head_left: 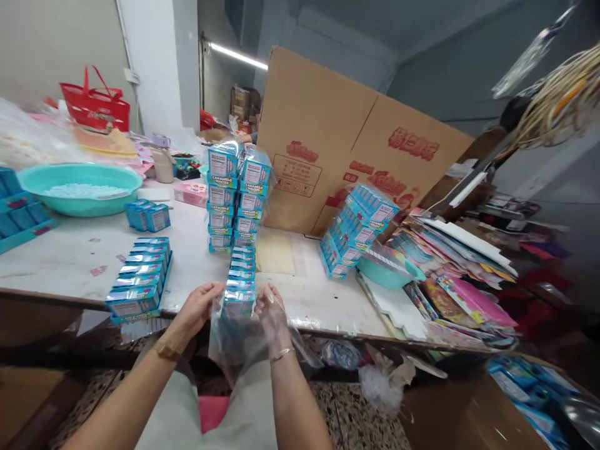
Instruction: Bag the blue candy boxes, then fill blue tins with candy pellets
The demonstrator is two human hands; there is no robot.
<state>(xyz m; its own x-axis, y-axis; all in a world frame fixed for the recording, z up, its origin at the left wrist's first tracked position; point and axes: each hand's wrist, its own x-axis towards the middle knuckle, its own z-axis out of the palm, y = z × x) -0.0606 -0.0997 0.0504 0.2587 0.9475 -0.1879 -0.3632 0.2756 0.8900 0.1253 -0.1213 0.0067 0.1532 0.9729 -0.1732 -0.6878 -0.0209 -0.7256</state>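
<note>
From the head camera, both hands sit low in the middle of the frame at the near edge of the surface [70,262]. The left hand [197,309] and the right hand [272,315] each grip one side of a clear plastic bag [234,340], fingers curled around its mouth. Inside the bag's opening lies the near end of a row of blue boxes [240,281] — the row runs away from the hands toward the centre of the frame. How far the boxes reach into the bag is hard to tell through the crinkled plastic.

Behind the row stands a tall wrapped stack of boxes [237,197]. Left of the hands lies a tray of boxes [139,275]. In the upper left sits a teal basin [79,187] and, further back, a red basket [96,106]. Right of centre a leaning stack [359,228] rests against a small teal bowl [389,269], with a large cardboard sheet [328,144] upright behind.
</note>
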